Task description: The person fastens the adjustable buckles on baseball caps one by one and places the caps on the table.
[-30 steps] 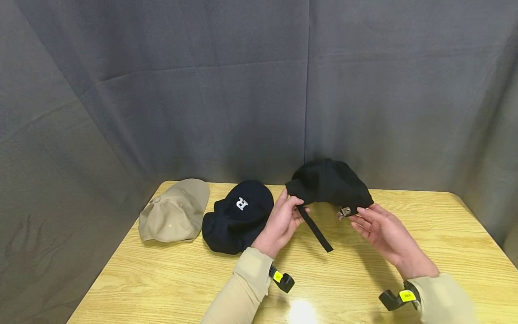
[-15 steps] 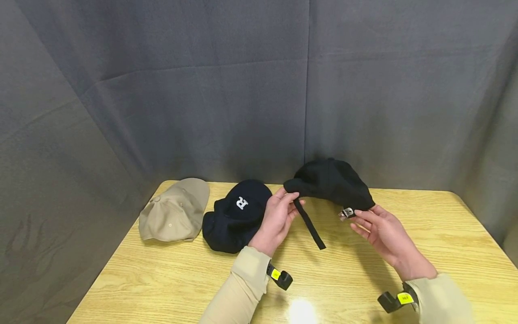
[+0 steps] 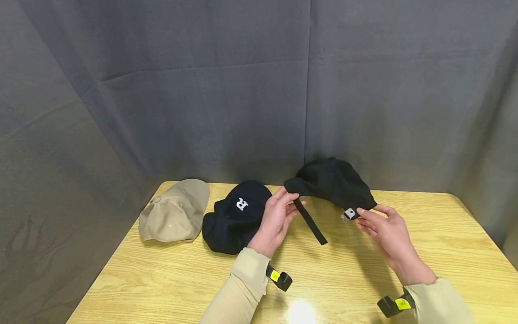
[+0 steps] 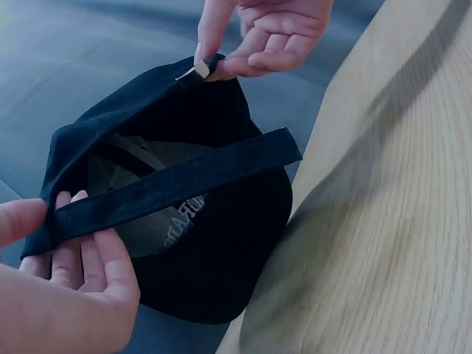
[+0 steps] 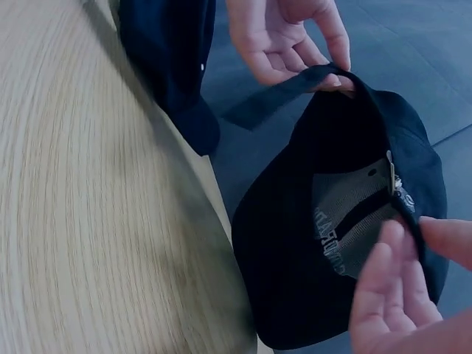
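Both hands hold a black cap up over the back of the table, its rear opening facing me. The left hand pinches the cap's left edge where a loose black strap begins; the strap's free end hangs down. On the opposite side, the right hand pinches the short end with the metal buckle, which stands open and apart from the strap. In the left wrist view the strap lies across the opening, with light lettering visible on the inside lining.
A navy cap with a white letter R lies on the wooden table, just left of the left hand. Farther left is a beige cap. A grey curtain hangs behind the table's back edge.
The left hand has shifted slightly left and the right hand slightly right, spreading the cap's rear ends a little. The strap's end has swung, and the buckle now faces me more.
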The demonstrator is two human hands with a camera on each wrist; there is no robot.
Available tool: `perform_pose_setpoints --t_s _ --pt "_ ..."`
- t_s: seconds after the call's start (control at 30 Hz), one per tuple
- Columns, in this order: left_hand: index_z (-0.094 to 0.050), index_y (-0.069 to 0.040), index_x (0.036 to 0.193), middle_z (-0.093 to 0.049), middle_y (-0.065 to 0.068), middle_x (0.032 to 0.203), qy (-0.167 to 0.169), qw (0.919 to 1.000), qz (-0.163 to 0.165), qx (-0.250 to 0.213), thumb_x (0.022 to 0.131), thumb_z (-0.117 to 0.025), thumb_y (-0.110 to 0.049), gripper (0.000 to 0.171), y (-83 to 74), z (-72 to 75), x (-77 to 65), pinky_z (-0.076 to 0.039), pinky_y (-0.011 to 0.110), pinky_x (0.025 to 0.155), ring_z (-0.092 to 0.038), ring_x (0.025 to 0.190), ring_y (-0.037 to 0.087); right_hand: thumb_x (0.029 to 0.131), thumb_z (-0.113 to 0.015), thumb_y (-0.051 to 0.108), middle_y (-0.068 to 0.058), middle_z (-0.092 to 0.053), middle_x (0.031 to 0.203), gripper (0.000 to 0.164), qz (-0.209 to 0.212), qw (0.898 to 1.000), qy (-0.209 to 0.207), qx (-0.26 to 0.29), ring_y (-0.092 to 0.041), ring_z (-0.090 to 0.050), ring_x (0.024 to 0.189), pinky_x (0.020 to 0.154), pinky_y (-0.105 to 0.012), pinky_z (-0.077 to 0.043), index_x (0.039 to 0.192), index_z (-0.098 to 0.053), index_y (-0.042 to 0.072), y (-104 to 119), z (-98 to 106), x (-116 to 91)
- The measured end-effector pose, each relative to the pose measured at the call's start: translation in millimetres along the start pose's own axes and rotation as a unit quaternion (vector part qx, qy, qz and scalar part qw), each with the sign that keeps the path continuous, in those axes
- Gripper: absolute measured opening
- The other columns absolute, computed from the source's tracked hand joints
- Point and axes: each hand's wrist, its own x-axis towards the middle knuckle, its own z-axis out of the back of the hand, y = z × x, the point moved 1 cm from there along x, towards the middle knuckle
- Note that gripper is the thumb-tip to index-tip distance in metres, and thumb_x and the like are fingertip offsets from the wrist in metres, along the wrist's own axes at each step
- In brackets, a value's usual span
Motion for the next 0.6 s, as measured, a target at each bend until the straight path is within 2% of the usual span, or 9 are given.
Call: perform_pose_setpoints --t_s 0.1,0.23,0.3,0.43,0.6 --pt "-0.066 -0.002 0.115 -0.067 0.009 0.097 0.009 0.9999 0.000 0.012 0.094 -0.058 0.002 0.023 0.4 0.2 -0.4 -0.054 0.030 0.082 -0.069 0.085 0.019 0.097 -0.068 0.003 -0.004 -0.074 0.086 0.041 0.032 0.999 -0.012 0.011 -0.013 -0.072 0.077 0.075 -0.025 -0.058 0.116 -0.032 0.008 -1.3 0.5 -0.2" --pt "-0.064 -0.002 0.127 -0.071 0.012 0.102 0.018 0.9997 0.000 0.019 0.092 -0.058 0.005 0.036 3.1 0.6 0.1 -0.054 0.030 0.083 -0.068 0.087 0.021 0.098 -0.068 0.003 -0.002 -0.070 0.094 0.017 0.073 0.997 0.009 -0.001 -0.014 -0.070 0.082 0.077 -0.024 -0.058 0.110 -0.057 0.003 -3.7 1.7 -1.6" --pt "-0.064 -0.002 0.129 -0.071 0.013 0.103 0.018 0.9996 -0.001 0.021 0.091 -0.058 0.005 0.039 4.0 0.8 0.0 -0.054 0.029 0.082 -0.068 0.088 0.022 0.097 -0.068 0.002 -0.002 -0.067 0.096 0.011 0.082 0.996 0.015 -0.016 -0.014 -0.068 0.085 0.079 -0.023 -0.056 0.108 -0.067 0.004 -4.4 0.9 -2.0" --pt "-0.063 -0.002 0.131 -0.071 0.015 0.106 0.018 0.9996 0.001 0.021 0.091 -0.059 0.005 0.042 4.0 0.7 -1.0 -0.054 0.029 0.082 -0.069 0.090 0.022 0.092 -0.074 -0.002 0.001 -0.067 0.099 0.022 0.091 0.993 0.017 -0.077 -0.011 -0.065 0.089 0.081 -0.019 -0.053 0.113 -0.071 0.005 -4.8 -1.2 -3.3" --pt "-0.061 -0.002 0.134 -0.071 0.017 0.108 0.017 0.9998 0.009 0.009 0.091 -0.059 0.006 0.044 3.1 -0.7 -1.6 -0.054 0.028 0.079 -0.069 0.089 0.021 0.082 -0.078 -0.011 0.001 -0.063 0.101 0.046 0.126 0.980 0.023 -0.152 -0.011 -0.062 0.094 0.080 -0.016 -0.051 0.121 -0.057 0.000 -7.7 -7.6 -4.3"
